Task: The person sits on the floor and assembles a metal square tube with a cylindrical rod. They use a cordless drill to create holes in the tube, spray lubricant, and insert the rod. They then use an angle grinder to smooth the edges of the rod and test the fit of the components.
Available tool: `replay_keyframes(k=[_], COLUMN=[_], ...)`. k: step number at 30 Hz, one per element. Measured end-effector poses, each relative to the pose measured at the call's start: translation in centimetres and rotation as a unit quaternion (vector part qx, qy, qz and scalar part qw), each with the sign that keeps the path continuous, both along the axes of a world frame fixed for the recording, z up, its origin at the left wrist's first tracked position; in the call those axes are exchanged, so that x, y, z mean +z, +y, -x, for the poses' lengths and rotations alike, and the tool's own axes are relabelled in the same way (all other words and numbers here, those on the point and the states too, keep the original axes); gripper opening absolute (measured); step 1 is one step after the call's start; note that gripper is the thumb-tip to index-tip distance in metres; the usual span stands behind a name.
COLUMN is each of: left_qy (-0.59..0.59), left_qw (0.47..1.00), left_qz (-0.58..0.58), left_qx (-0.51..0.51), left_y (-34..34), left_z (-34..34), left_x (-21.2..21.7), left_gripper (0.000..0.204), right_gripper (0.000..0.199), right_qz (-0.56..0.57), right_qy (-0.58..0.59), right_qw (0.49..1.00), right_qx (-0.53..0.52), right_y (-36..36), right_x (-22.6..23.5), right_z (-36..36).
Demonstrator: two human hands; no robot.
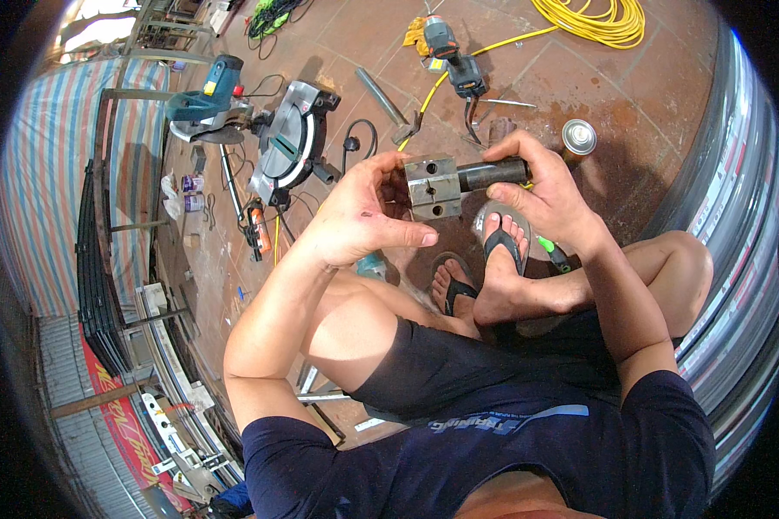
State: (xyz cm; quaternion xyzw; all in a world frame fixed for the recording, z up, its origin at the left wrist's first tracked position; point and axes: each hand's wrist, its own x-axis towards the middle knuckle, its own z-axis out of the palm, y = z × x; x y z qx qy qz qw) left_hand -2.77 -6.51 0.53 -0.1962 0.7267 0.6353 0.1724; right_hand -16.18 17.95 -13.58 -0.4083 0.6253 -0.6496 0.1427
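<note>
Held up in front of me is a steel block with drilled round holes and a small notch in its face. A dark round shaft sticks out of the block's right side. My left hand grips the block at its left end, thumb below and fingers partly hidden behind it. My right hand pinches the far end of the shaft between thumb and forefinger. Block and shaft lie nearly level, end to end. Whether they are fixed together, I cannot tell.
A mitre saw stands on the tiled floor at left. Farther off lie a cordless power tool, a coiled yellow hose and a metal bar. A can stands past my right hand. Wrapped stock lines the right.
</note>
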Motion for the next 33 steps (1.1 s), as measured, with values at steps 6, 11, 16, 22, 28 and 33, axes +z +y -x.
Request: replay_keyframes(k=[6,11,16,22,28,33], left_qy=[0.004,0.009,0.008,-0.005,-0.035,-0.047], left_qw=[1.000,1.000,1.000,1.000,0.998,0.991], left_qz=[-0.011,0.012,-0.005,0.016,0.025,-0.070], left_qx=[0.004,0.001,-0.005,0.012,0.052,0.106], left_y=[0.1,0.0,0.3,0.6,0.8,1.5], left_z=[0.0,0.0,0.2,0.4,0.3,-0.2], left_x=[0.0,-0.1,0.3,0.2,0.1,0.3], left_gripper=[0.093,0.092,0.085,0.066,0.049,0.043], right_gripper=[0.039,0.040,0.040,0.038,0.045,0.046], right_qz=[0.005,-0.003,-0.004,-0.003,-0.028,-0.069], right_qy=[0.008,0.008,0.004,-0.003,-0.016,-0.042], right_qw=[1.000,1.000,1.000,1.000,0.999,0.996], right_qx=[-0.004,0.000,-0.004,0.006,0.017,0.028], right_y=[-0.1,0.0,-0.2,0.0,0.1,0.9], right_x=[0.0,-0.1,-0.1,0.2,0.7,2.1], right_z=[0.0,0.0,0.0,-0.1,-0.2,0.4])
